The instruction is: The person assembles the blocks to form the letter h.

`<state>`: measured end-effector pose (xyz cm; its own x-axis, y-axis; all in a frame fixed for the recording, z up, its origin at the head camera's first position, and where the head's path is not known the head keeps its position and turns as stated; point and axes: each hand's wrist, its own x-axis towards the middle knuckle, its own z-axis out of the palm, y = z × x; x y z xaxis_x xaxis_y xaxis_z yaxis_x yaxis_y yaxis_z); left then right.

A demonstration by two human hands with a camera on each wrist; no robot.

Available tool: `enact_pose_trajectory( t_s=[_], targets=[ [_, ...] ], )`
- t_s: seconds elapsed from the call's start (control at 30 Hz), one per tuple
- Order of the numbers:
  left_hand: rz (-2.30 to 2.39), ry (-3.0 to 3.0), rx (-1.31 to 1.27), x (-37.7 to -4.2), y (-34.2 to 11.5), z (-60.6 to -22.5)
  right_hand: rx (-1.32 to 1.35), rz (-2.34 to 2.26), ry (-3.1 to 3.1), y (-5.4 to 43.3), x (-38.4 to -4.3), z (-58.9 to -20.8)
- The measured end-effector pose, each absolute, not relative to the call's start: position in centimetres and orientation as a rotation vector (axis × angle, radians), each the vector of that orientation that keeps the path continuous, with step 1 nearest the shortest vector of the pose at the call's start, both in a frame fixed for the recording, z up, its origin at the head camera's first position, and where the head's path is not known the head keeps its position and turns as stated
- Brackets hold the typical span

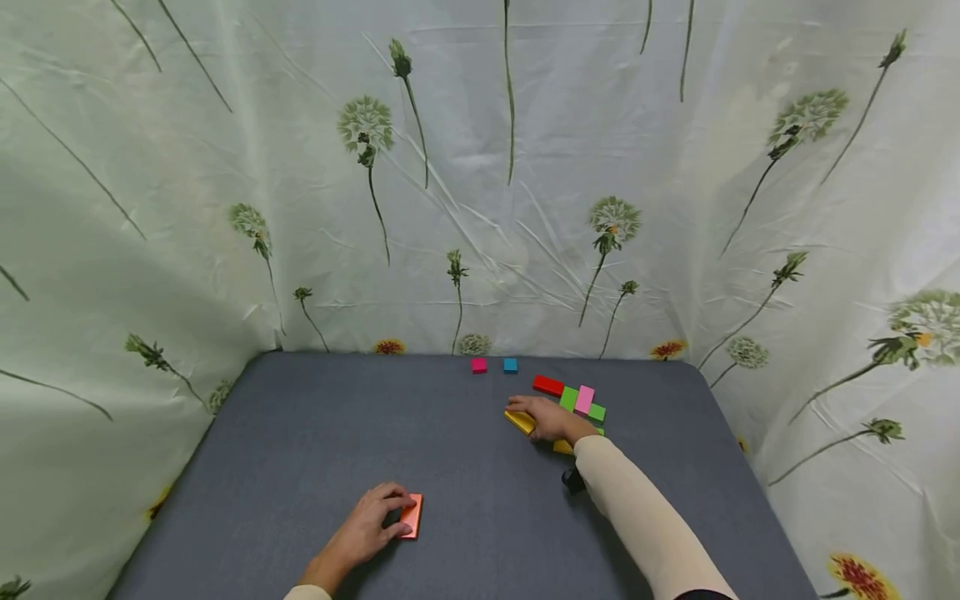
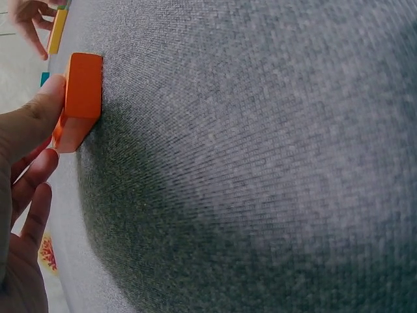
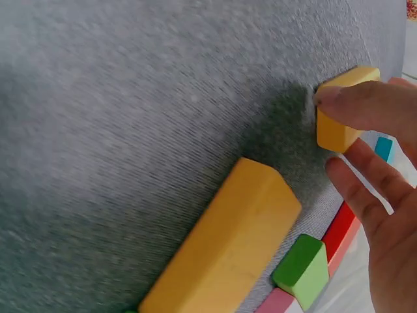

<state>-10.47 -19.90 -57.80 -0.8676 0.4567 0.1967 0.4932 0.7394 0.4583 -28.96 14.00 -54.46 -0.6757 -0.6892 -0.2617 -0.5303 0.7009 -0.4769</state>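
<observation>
Near the front of the table, my left hand (image 1: pixel 367 523) pinches an orange block (image 1: pixel 412 517) between thumb and fingers. The left wrist view shows that orange block (image 2: pixel 83 85) lying on the grey cloth. My right hand (image 1: pixel 551 419) reaches farther out and pinches a yellow block (image 1: pixel 519 422). In the right wrist view the thumb lies on one side of this yellow block (image 3: pixel 333 134), with fingertips at the other side. A second, longer-looking yellow block (image 3: pixel 225 238) lies apart from the right hand, partly hidden under the right arm in the head view.
Beyond the right hand lie a red block (image 1: pixel 548 385), a green block (image 1: pixel 569 398), a pink block (image 1: pixel 584 399) and another green block (image 1: pixel 597 412). A small pinkish-red block (image 1: pixel 479 366) and a blue block (image 1: pixel 511 366) sit near the back edge of the grey table (image 1: pixel 322 433).
</observation>
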Motion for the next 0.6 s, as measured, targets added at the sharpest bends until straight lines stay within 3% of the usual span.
enact_pose_trajectory(
  t_s=[0.6],
  targets=[
    [-0.75, -2.745, -0.865, -10.7, -20.2, -58.3, -0.832, -0.674, 2.435, 14.3, -30.2, -54.1]
  ],
)
